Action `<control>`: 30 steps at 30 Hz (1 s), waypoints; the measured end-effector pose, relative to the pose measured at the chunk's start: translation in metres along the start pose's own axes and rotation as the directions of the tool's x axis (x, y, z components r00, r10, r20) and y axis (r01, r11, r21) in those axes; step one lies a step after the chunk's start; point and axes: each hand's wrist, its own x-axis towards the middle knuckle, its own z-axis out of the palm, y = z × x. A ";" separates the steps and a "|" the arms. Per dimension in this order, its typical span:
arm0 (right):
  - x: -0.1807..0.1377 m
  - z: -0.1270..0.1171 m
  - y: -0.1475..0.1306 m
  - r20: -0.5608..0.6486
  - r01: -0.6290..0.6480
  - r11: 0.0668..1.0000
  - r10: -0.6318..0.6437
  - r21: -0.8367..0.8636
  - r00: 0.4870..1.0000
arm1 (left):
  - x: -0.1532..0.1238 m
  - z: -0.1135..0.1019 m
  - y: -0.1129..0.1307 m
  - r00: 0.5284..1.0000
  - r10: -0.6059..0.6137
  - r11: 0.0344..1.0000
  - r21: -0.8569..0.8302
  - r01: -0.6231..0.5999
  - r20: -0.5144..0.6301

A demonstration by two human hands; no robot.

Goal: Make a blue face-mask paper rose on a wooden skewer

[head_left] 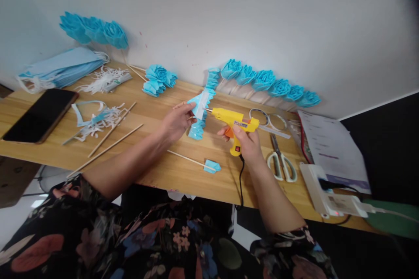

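My left hand (176, 120) pinches a folded strip of light blue mask fabric (200, 105), held up above the wooden table (147, 165). A yellow glue gun (234, 123) is gripped in my right hand (246, 139), its nozzle tip touching the strip. A longer pleated blue piece (197, 130) lies on the table just under the strip. In front of both hands lies a wooden stick with a small blue piece on its end (211, 166).
Finished blue fabric flowers (271, 82) lean along the wall, more at the left (94, 29). Scissors (280, 161), tape rolls (260, 116), papers (330, 146) and a power strip (319, 194) sit at right. A phone (41, 114), loose sticks (113, 128), scraps and a mask stack (62, 69) lie left.
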 end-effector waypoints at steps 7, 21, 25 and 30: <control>0.000 -0.002 0.001 0.041 0.032 0.998 -0.030 -0.053 0.999 | 0.000 0.001 0.000 0.999 -0.016 1.000 0.007 0.015 0.028; 0.000 0.000 -0.002 0.009 0.027 0.989 -0.026 -0.145 1.000 | 0.002 -0.002 -0.004 0.998 -0.041 0.999 0.012 0.040 0.057; 0.000 -0.002 -0.001 0.010 0.015 0.987 -0.013 -0.160 1.000 | 0.003 -0.002 -0.005 0.999 -0.031 1.000 0.003 0.031 0.043; 0.000 -0.003 -0.001 0.010 0.017 0.981 -0.015 -0.191 1.000 | 0.002 -0.001 -0.004 0.999 -0.033 0.999 -0.006 0.033 0.029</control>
